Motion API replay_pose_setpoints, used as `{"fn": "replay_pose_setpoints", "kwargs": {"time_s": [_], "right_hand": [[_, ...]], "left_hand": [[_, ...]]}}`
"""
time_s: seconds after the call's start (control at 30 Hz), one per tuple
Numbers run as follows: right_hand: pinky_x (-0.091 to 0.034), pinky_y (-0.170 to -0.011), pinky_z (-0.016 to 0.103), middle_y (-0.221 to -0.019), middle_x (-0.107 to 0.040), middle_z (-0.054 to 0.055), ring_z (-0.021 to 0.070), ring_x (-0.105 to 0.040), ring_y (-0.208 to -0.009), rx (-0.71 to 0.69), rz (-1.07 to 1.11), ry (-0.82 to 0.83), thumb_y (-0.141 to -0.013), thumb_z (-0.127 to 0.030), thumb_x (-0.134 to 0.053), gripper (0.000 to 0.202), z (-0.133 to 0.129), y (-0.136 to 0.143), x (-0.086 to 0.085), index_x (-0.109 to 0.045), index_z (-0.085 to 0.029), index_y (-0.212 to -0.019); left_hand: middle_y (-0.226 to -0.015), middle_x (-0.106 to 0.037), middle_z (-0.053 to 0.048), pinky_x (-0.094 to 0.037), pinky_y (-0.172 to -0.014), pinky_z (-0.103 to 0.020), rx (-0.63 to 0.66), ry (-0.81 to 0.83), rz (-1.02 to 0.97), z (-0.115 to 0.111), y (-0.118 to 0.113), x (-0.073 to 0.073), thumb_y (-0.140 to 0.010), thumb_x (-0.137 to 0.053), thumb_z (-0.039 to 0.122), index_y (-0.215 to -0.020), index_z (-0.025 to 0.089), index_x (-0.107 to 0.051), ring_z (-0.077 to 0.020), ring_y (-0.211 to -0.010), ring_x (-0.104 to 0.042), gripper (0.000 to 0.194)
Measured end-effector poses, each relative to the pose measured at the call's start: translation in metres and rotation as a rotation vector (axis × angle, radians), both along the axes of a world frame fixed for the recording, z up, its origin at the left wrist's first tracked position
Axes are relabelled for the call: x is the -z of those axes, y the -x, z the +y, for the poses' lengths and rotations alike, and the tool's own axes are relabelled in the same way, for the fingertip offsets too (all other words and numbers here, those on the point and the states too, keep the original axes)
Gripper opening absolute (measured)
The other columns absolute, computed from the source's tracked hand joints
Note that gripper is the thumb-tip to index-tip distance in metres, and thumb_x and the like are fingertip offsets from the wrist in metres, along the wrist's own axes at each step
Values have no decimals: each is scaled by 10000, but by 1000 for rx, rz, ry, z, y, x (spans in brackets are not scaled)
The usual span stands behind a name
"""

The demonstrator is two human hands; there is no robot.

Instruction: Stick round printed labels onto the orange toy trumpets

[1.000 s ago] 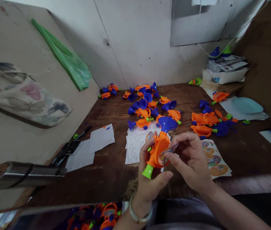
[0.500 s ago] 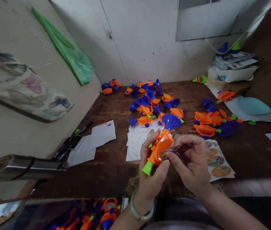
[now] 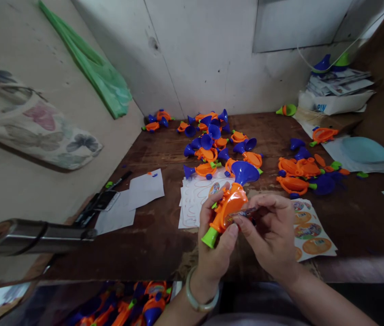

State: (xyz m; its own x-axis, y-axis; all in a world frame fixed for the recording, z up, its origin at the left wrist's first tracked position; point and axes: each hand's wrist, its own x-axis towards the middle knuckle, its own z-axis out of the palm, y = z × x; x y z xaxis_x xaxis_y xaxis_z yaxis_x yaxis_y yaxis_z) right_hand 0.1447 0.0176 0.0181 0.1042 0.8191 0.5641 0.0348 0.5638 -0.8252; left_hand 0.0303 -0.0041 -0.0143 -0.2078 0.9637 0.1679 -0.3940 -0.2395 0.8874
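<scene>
My left hand (image 3: 217, 240) is wrapped round an orange toy trumpet (image 3: 231, 202) with a blue bell and a green mouthpiece, tilted with the bell up and away. Between the thumb and fingers of my right hand (image 3: 269, 231) is a printed sticker (image 3: 241, 215), one end of it touching the trumpet's smooth orange side. Just right of that hand lies a sheet of oval stickers (image 3: 314, 233), some orange, some colourfully printed. Behind the trumpet, a stack of white backing sheets (image 3: 190, 203) with oval outlines rests on the table.
Several toy trumpets (image 3: 207, 155) are heaped at the table's back; more trumpets and parts (image 3: 297, 167) lie on the right. A steel flask (image 3: 31, 237), a phone (image 3: 107, 200) and papers (image 3: 146, 190) are on the left. Below the table edge are more trumpets (image 3: 123, 310).
The view has shifted slightly. Both hands hold almost the same pose, with the sticker still against the trumpet's side.
</scene>
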Motion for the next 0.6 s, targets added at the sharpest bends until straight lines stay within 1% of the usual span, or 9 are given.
{"fn": "replay_pose_setpoints", "kwargs": {"time_s": [0.13,0.2,0.37,0.43,0.53,0.6], "right_hand": [[-635,-682,250,-1004,-645,-17,146,-701,-825,18,-18,1,-930,-109,-768,384,0,1,2,-550,-314,-1170],[-629,-665,247,-1007,-641,-11,148,-697,-820,32,-45,-10,-923,-104,-770,386,0,0,2,-552,-310,-1167],[-640,-724,232,-1037,-628,-17,136,-704,-858,21,-40,-18,-903,-50,-756,433,0,0,4,-567,-315,-1188],[-645,-749,233,-1046,-624,-18,136,-708,-875,17,-38,-21,-899,-35,-749,454,-1,1,5,-564,-319,-1201],[-643,-756,239,-1051,-615,-17,137,-706,-877,21,-57,-37,-899,-22,-736,466,-1,1,6,-562,-320,-1211],[-634,-762,245,-1038,-619,-20,134,-701,-863,22,-65,-47,-916,-25,-713,441,0,1,6,-566,-318,-1211]], "left_hand": [[-1505,-709,-80,-576,-1167,-420,-9,-15,-11,1,0,3,-951,-840,373,-1410,333,-705,-299,-1367,-704,480],[-1510,-710,-78,-585,-1159,-425,1,-23,-25,2,-1,3,-964,-826,369,-1412,340,-707,-298,-1357,-713,465],[-1509,-718,-100,-609,-1134,-457,3,-20,-42,2,-1,2,-969,-818,363,-1410,320,-710,-318,-1324,-740,456],[-1517,-719,-89,-599,-1151,-452,-5,-18,-29,1,-1,2,-975,-813,358,-1413,334,-709,-312,-1339,-736,451],[-1549,-706,-55,-548,-1216,-434,-32,-47,19,1,0,3,-990,-800,332,-1406,373,-717,-294,-1430,-680,426],[-1588,-679,-59,-526,-1242,-445,-41,-79,45,1,-1,3,-1004,-780,299,-1416,378,-713,-302,-1496,-627,425]]}}
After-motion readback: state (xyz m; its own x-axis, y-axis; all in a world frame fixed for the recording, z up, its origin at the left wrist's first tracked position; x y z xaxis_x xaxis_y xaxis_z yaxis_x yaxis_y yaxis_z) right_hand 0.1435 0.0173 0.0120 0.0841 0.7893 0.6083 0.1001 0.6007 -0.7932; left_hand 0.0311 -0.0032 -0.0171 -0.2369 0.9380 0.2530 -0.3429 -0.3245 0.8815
